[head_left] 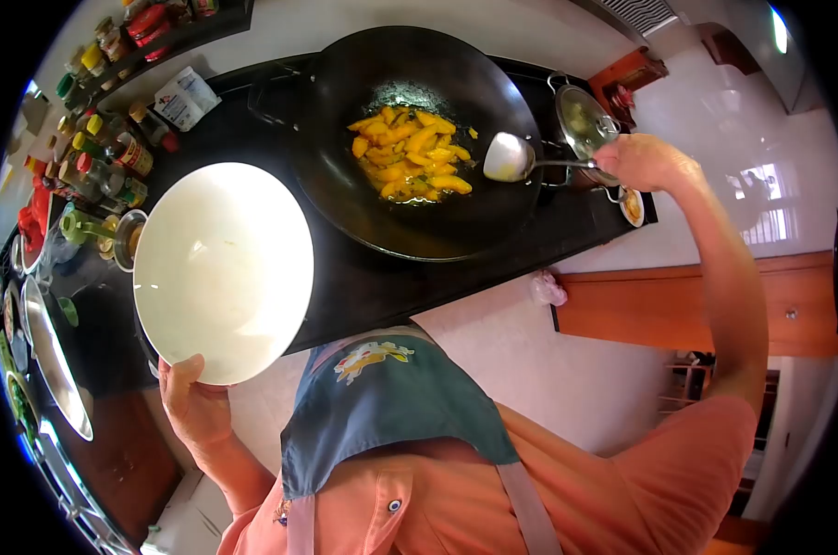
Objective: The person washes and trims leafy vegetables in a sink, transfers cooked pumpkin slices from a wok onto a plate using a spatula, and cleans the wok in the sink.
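Observation:
A large dark wok [363, 222] stands on the black stove top, with orange-yellow pieces of food [410, 153] heaped in its middle and shiny liquid around them. My right hand [643, 163] is closed round the handle end of a metal spatula [510, 157]; the blade hangs over the wok's right side, apart from the food. My left hand [195, 402] grips the lower rim of a white plate [225, 273], thumb on the near edge. The plate is bare and is left of the wok.
Seasoning bottles [104, 171] crowd the counter at the left, below a shelf of jars [146, 28]. A small metal bowl [128, 242] is beside the plate. A glass-lidded pot [581, 116] and a small dish [633, 208] stand right of the wok.

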Tool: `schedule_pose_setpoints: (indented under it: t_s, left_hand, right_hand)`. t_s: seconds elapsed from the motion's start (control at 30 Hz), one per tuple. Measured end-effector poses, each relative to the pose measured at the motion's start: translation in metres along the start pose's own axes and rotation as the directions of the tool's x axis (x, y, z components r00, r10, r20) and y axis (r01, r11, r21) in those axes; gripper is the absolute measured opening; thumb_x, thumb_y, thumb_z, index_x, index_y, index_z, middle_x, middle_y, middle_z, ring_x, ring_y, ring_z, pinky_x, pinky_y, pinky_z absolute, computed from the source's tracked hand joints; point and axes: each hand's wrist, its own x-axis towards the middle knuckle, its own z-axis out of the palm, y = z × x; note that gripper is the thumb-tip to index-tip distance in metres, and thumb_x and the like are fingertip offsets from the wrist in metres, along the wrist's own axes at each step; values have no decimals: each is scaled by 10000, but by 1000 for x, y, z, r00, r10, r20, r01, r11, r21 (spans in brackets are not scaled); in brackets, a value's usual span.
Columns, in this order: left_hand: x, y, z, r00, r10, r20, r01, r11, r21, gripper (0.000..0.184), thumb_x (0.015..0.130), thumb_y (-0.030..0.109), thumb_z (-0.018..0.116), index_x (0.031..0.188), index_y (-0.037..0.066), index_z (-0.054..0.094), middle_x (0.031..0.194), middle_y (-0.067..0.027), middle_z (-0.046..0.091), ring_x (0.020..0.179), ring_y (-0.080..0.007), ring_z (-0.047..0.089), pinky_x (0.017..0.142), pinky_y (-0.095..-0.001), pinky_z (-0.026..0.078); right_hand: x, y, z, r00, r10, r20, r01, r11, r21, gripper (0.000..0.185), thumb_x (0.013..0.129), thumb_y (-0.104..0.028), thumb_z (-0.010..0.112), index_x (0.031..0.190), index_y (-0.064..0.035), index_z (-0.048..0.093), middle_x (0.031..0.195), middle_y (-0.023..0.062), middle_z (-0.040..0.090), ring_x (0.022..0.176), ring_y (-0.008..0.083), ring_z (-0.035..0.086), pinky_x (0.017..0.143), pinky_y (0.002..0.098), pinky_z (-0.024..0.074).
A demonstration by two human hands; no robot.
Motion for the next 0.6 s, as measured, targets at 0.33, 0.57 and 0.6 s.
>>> schedule_pose_setpoints:
  t_s: [0.33,0.57,0.6]
  left_hand:
    - [25,6,-13,998,-32,57,32,999,-9,374,835,78,575,1194,-25,580,954,-122,694,666,-195,695,552,-260,576]
    - [32,-1,-45,987,-120,112,130,987,-90,527,812,86,584,1315,-58,520,1182,-170,651,957,-279,711,759,-381,621]
    - [26,-1,-32,991,-119,57,125,983,-133,513,821,94,589,1309,-54,534,1201,-170,655,992,-280,704,799,-389,615]
  right_hand:
    - [7,-89,7,902,61,426,-308,784,540,387,1042,-376,486,1371,-203,596,588,24,543,431,116,467,399,304,394]
    - [41,-153,57,980,200,19,-142,621,771,356,1019,-330,481,1259,-139,662,935,181,714,778,294,693,743,400,543]
    - [44,-153,67,980,192,-42,-89,623,777,375,1021,-333,485,1291,-134,652,982,188,721,851,304,703,807,399,541]
